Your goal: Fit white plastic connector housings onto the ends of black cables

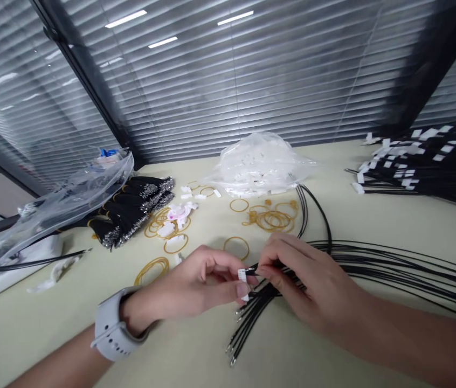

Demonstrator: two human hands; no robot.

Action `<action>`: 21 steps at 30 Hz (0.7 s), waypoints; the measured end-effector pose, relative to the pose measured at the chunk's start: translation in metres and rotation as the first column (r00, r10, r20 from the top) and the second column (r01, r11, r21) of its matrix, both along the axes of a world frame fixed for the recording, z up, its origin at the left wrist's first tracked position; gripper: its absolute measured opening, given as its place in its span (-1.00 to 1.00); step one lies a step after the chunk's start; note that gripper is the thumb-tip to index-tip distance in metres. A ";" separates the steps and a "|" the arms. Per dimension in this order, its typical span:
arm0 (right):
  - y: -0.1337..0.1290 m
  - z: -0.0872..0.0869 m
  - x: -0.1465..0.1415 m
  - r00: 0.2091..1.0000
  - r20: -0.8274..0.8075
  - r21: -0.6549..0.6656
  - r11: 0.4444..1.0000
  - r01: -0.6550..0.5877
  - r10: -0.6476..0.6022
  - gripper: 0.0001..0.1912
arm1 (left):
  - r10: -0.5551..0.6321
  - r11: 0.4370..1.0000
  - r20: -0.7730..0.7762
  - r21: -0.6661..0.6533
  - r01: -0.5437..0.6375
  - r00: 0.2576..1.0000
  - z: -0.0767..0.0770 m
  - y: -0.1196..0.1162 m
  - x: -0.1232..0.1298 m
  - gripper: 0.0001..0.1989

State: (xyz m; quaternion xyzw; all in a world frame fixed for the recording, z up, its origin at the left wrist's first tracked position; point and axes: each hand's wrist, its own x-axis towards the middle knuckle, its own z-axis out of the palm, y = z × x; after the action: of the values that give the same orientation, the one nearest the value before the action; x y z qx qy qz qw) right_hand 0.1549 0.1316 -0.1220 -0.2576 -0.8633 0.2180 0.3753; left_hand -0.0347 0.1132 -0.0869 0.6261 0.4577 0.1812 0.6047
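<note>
My left hand, with a grey watch on its wrist, pinches a small white connector between thumb and fingers. To its right, my right hand is closed on the end of a black wire whose metal tip is at the connector. Whether the tip sits inside the connector cannot be made out. A bundle of black wires runs from the right edge under my right hand. Its loose ends with metal terminals fan out below the connector.
Yellow rubber bands and small white pieces lie beyond my hands. A clear plastic bag stands at the back. Black wire bundles lie left; wires with white connectors are piled back right.
</note>
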 end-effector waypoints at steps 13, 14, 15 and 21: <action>-0.001 -0.004 0.003 0.994 0.042 0.284 0.955 0.084 -0.100 -0.85 | 0.085 0.996 -0.059 -0.004 -0.085 0.995 -0.004 0.000 -0.001 -0.76; -0.001 -0.004 0.003 0.994 0.045 0.259 0.962 0.084 -0.099 -0.86 | 0.084 0.996 -0.062 -0.001 -0.084 0.995 -0.004 0.000 -0.001 -0.76; -0.001 -0.004 0.004 0.994 0.051 0.235 0.969 0.078 -0.092 -0.87 | 0.083 0.997 -0.061 0.001 -0.083 0.995 -0.004 0.000 -0.001 -0.75; -0.001 -0.001 0.004 0.997 0.044 0.179 0.983 0.050 -0.059 -0.89 | 0.035 0.999 -0.062 0.031 -0.033 0.997 -0.002 0.001 -0.001 -0.75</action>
State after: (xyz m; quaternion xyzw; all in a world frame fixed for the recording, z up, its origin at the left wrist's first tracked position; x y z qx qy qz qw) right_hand 0.1590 0.1305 -0.1232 -0.2519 -0.8810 0.1232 0.3812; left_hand -0.0353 0.1143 -0.0892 0.6326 0.4844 0.1787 0.5773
